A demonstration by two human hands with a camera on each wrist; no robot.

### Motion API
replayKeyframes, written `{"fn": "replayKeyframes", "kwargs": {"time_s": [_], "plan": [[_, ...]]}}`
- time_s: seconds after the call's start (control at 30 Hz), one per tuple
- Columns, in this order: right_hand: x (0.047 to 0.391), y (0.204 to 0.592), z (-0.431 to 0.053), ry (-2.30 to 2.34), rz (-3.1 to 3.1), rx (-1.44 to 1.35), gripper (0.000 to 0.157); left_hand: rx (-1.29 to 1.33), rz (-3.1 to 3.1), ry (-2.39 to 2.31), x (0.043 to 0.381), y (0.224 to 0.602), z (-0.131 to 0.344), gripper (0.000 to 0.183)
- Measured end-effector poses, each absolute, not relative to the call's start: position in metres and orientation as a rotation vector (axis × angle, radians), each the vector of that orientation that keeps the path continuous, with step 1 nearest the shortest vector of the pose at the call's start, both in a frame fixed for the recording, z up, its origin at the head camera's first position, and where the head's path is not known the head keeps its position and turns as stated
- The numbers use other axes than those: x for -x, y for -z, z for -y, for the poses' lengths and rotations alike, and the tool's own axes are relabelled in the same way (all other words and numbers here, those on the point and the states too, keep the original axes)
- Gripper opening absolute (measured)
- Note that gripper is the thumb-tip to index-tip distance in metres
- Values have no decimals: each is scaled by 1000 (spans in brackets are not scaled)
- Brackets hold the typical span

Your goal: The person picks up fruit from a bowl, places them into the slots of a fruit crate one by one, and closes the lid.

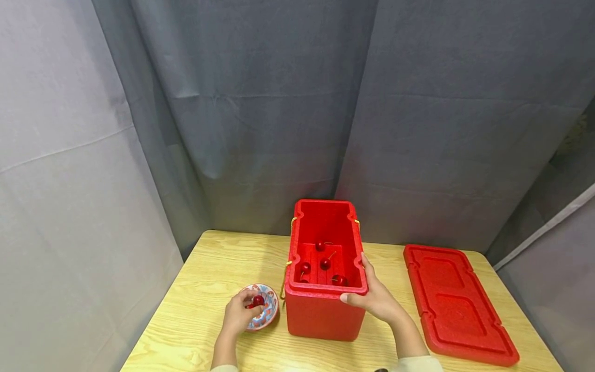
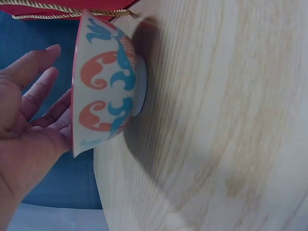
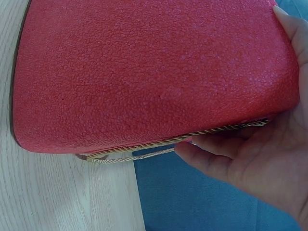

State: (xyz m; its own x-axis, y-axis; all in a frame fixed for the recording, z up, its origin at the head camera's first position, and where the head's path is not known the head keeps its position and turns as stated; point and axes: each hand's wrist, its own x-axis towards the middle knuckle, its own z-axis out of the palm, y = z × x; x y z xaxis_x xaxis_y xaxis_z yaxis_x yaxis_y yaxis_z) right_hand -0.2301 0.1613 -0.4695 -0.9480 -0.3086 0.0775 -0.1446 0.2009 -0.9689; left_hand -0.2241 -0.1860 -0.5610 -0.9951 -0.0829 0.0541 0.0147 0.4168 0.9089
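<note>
A small patterned bowl (image 1: 266, 320) stands on the table with red cherries (image 1: 258, 300) in it. My left hand (image 1: 239, 312) reaches over its left rim, fingers and thumb spread on either side of the cherries. From the left wrist, that hand (image 2: 29, 106) shows with some fingertips hidden behind the bowl's wall (image 2: 103, 86). To the right of the bowl is an open red foam box (image 1: 323, 315), with several stemmed cherries (image 1: 325, 264) on its floor. My right hand (image 1: 378, 297) grips the box's near right corner, thumb on the front rim and fingers along the side.
A red lid (image 1: 457, 305) lies flat on the wooden table (image 1: 186, 330) at the right. Yellow cord (image 3: 159, 142) runs along the box's side, beside my right fingers. Grey curtains (image 1: 260, 129) hang behind the table and on both sides.
</note>
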Motion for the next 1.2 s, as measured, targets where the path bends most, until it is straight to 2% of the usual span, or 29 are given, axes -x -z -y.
{"fn": "replayKeyframes", "kwargs": {"time_s": [0.37,0.63,1.2], "plan": [[227,467,-161,1868,-2313,436,110,65,2542,1604,233,571,176,40],[228,466,-161,1855,-2333,444,110,43,2593,1625,236,574,167,42],[228,466,-161,1839,-2348,442,110,86,2728,1282,238,573,167,37]]}}
